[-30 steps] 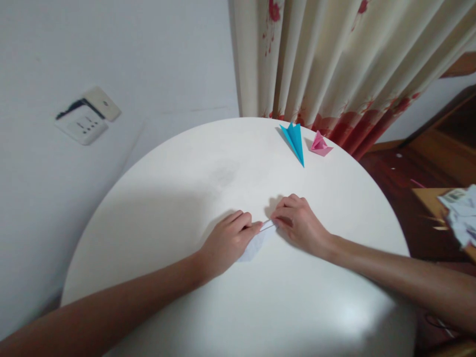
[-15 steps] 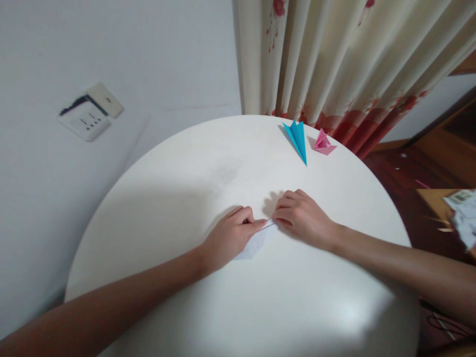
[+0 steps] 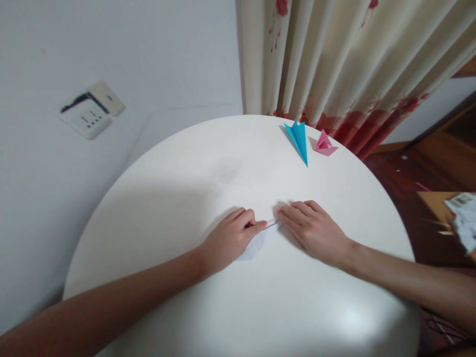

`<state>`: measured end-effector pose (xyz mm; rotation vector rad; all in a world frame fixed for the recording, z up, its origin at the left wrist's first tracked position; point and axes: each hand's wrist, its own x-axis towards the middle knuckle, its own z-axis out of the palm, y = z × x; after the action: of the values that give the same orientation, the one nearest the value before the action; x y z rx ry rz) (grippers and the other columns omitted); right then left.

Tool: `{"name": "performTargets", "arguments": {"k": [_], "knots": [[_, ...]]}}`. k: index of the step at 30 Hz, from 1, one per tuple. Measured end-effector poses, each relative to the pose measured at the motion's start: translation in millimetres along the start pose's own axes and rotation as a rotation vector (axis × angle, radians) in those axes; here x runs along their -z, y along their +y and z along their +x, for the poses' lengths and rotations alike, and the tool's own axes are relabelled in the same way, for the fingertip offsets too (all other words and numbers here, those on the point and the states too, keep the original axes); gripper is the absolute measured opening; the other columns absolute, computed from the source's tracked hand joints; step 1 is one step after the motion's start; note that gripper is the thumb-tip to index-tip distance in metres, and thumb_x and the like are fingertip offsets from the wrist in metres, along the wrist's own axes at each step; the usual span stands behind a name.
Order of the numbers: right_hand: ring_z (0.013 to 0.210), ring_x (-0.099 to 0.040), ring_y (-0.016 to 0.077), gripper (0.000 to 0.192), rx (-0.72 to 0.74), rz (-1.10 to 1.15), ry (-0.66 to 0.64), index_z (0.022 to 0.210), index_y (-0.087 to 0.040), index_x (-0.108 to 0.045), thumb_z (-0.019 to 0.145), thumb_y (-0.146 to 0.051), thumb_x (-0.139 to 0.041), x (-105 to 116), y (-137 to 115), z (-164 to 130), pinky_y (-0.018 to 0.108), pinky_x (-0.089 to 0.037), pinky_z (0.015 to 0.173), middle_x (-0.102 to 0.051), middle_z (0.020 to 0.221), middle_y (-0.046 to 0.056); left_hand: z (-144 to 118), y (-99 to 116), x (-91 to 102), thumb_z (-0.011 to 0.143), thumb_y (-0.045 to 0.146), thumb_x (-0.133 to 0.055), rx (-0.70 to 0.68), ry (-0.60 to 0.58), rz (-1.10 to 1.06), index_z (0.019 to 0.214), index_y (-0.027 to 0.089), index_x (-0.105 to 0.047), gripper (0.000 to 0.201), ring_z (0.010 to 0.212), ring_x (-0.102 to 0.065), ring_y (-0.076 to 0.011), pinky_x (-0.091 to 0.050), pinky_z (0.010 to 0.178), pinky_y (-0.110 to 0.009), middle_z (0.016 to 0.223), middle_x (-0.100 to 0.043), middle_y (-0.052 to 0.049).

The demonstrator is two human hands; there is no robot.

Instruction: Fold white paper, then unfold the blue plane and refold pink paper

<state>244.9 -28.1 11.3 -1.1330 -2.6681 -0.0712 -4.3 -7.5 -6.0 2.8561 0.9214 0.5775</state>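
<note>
Two hands, one white paper (image 3: 256,243), two folded models.

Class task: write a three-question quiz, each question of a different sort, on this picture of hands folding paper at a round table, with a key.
1. True or false: the left hand presses on the white paper.
2. Which folded piece lies nearer the curtain: A the blue paper, B the pink paper?
3. Fill in: the right hand lies with fingers ____ on the table.

Key: 1 true; 2 B; 3 flat.
</note>
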Motion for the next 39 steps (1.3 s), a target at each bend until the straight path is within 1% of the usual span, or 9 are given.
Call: {"name": "performTargets", "arguments": {"k": [3,6,9,13,19,25,33,37,39], "knots": [[0.092,-0.058,0.0215,0.026,-0.225,0.204,0.083,0.112,-0.018,-0.066,0.097,-0.02,-0.045,-4.6,4.1,-1.2,0.035,-0.046,0.076,-0.067,0.102,0.009,-0.6,-0.7,0.8,0.097,0.023,-0.05,-0.009,-0.004,-0.01,0.102,0.021,-0.067,0.018,0.079,-0.049,-0.0159,-0.04,0.073,-0.029,0.082,-0.054,-0.002],[0.087,-0.059,0.0187,0.021,-0.286,0.391,0.112,0.096,-0.02,-0.07,0.096,-0.022,-0.049,-8.4,7.4,5.7,0.031,-0.047,0.073,-0.067,0.094,0.006,-0.6,-1.7,1.4,0.097,0.023,-0.051,0.006,0.004,-0.033,0.102,0.021,-0.068,0.019,0.077,-0.048,-0.0154,-0.04,0.071,-0.028,0.08,-0.053,-0.002],[0.088,-0.059,0.0179,0.019,-0.205,0.452,0.089,0.092,-0.02,-0.071,0.094,-0.02,-0.052,-9.1,10.4,14.5,0.03,-0.048,0.075,-0.067,0.095,0.006,1.1,-1.6,2.6,0.098,0.025,-0.048,0.038,0.014,-0.098,0.102,0.022,-0.071,0.023,0.074,-0.047,-0.0142,-0.04,0.068,-0.027,0.077,-0.052,-0.001],[0.088,-0.058,0.0174,0.021,-0.036,0.4,0.035,0.094,-0.018,-0.07,0.096,-0.019,-0.049,-7.0,16.2,21.0,0.029,-0.047,0.074,-0.066,0.096,0.008,2.6,-2.6,2.3,0.098,0.027,-0.049,0.098,0.01,-0.221,0.102,0.024,-0.073,0.025,0.072,-0.047,-0.0132,-0.04,0.065,-0.025,0.076,-0.05,-0.001],[0.087,-0.055,0.0184,0.022,0.247,0.072,-0.032,0.094,-0.015,-0.065,0.098,-0.014,-0.043,-4.4,24.3,27.3,0.032,-0.042,0.076,-0.064,0.09,0.008,2.3,-7.7,-0.2,0.096,0.02,-0.052,0.13,-0.009,-0.369,0.111,0.024,-0.072,0.025,0.076,-0.051,-0.0124,-0.041,0.069,-0.025,0.081,-0.052,-0.002],[0.079,-0.051,0.0174,0.02,0.429,-0.118,-0.065,0.086,-0.015,-0.06,0.098,-0.013,-0.044,3.0,28.4,35.6,0.032,-0.034,0.071,-0.061,0.084,0.006,5.1,-8.2,2.5,0.096,0.021,-0.052,0.148,-0.033,-0.385,0.109,0.022,-0.073,0.025,0.076,-0.051,-0.0123,-0.041,0.068,-0.024,0.081,-0.052,-0.002],[0.075,-0.049,0.0168,0.022,0.5,-0.192,-0.073,0.08,-0.016,-0.057,0.098,-0.013,-0.044,5.8,26.6,37.7,0.033,-0.029,0.065,-0.059,0.081,0.005,6.8,-5.2,6.0,0.1,0.026,-0.045,0.079,-0.052,-0.274,0.103,0.02,-0.072,0.028,0.076,-0.048,-0.0124,-0.038,0.068,-0.025,0.08,-0.052,-0.002],[0.075,-0.05,0.017,0.02,0.473,-0.156,-0.072,0.081,-0.015,-0.059,0.097,-0.013,-0.046,2.1,26.4,35.1,0.032,-0.031,0.064,-0.06,0.083,0.006,7.7,-2.7,6.5,0.101,0.026,-0.041,0.016,-0.076,-0.123,0.098,0.018,-0.069,0.03,0.072,-0.045,-0.0125,-0.036,0.067,-0.025,0.08,-0.051,-0.001],[0.077,-0.051,0.0172,0.019,0.413,-0.078,-0.07,0.084,-0.015,-0.061,0.096,-0.013,-0.047,0.5,28.5,34.0,0.031,-0.033,0.065,-0.062,0.084,0.007,6.6,-1.5,5.0,0.101,0.027,-0.041,0.022,-0.081,-0.067,0.097,0.019,-0.066,0.028,0.073,-0.045,-0.0128,-0.036,0.068,-0.025,0.081,-0.051,-0.001]]}}
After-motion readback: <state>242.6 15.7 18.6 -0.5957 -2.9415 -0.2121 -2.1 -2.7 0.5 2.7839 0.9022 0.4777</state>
